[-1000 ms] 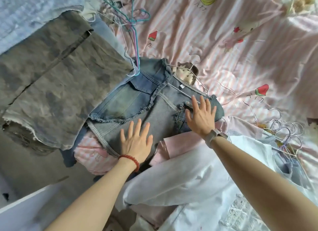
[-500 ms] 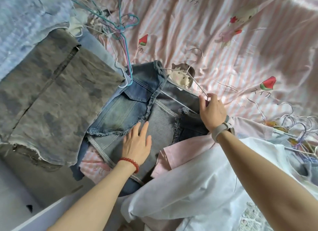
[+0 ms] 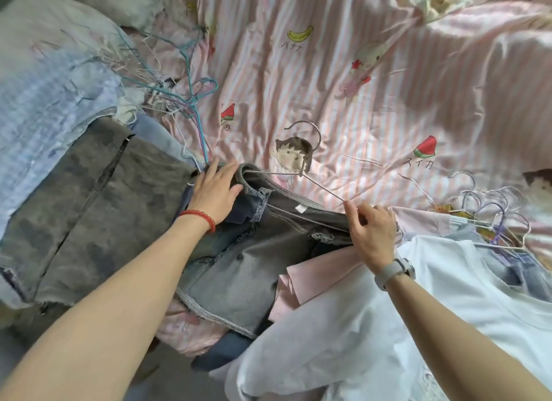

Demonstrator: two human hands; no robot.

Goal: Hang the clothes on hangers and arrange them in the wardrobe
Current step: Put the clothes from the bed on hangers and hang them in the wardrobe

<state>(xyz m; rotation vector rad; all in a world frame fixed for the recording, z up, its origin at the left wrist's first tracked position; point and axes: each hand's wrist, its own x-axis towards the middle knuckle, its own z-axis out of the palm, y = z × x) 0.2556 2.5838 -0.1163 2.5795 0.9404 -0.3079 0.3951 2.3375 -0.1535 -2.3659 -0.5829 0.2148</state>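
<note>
Now right hand point(image 3: 372, 233) pinches wire hanger point(image 3: 316, 185); left hand point(image 3: 216, 191) lies flat on denim garment point(image 3: 239, 269).

A bed covered by a pink striped sheet point(image 3: 313, 81) printed with fruit and cartoon figures carries everything. On it lie a grey washed garment point(image 3: 89, 209) at the left, a denim piece point(image 3: 239, 269) on a wire hanger point(image 3: 310, 173) in the middle, and a white top point(image 3: 358, 326) at the right. Loose hangers are heaped at the upper left point(image 3: 185, 99) and at the right edge point(image 3: 493, 215).
</note>
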